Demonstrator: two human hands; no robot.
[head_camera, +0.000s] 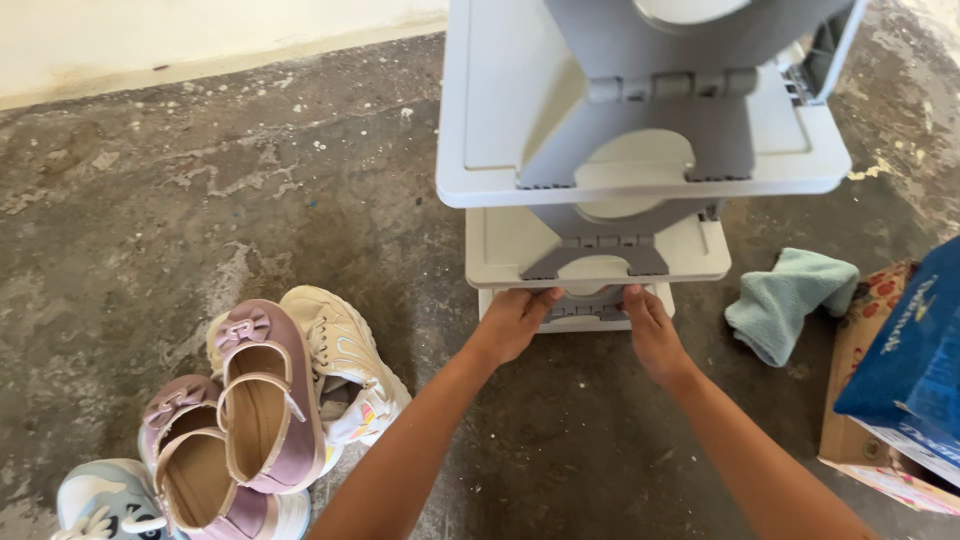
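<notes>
Head view: left hand and right hand grip low shelf of tall rack. Could tip near, onto shoes, if tugged hard.

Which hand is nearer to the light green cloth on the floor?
Right. The right hand grips the bottom drawer, beside the cloth; the left hand is farther away.

Fingertips of both hands, left and right, tucked under lowest tier of rack, so grip can't be judged. Rack top cut by upper edge. Blue box and carton cut at right. Pale sneaker cut at bottom. Cream shoe partly behind pink shoes.
</notes>
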